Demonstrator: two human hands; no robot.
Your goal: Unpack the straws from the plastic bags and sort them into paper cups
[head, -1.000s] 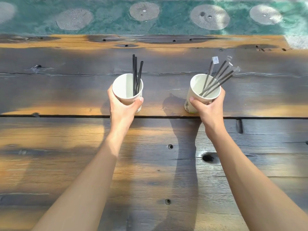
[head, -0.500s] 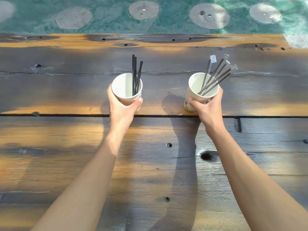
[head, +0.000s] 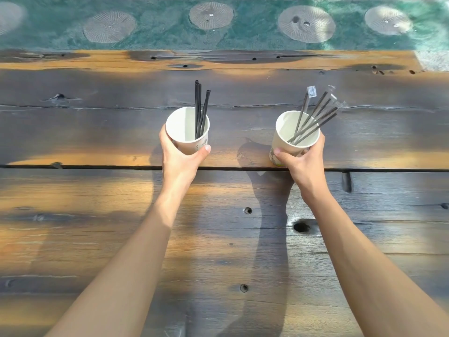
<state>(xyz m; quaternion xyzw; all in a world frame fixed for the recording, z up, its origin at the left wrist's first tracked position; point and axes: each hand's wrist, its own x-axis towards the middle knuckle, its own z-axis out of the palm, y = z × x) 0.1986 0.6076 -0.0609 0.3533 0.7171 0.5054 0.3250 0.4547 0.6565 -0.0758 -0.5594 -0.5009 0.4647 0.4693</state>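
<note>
Since a second ago you have barely moved: both cups sit a touch farther up the wooden table (head: 97, 239), and your grips are unchanged. Your left hand (head: 178, 161) is wrapped around the left paper cup (head: 187, 130), thumb pressed on its near wall, fingers curled behind it. In that cup stand the bare black straws (head: 200, 110), nearly upright and leaning on its right rim. Well to the right of that cup, your right hand (head: 303, 166) clasps the right paper cup (head: 295, 132), thumb on its left side and fingers round its right side. This cup tilts slightly and holds the wrapped straws (head: 313, 117), which are in clear plastic sleeves and fan out toward the upper right. Both cups lie just beyond the dark seam (head: 97, 166) between the table's planks. Whether they rest on the wood or are lifted, I cannot tell.
</note>
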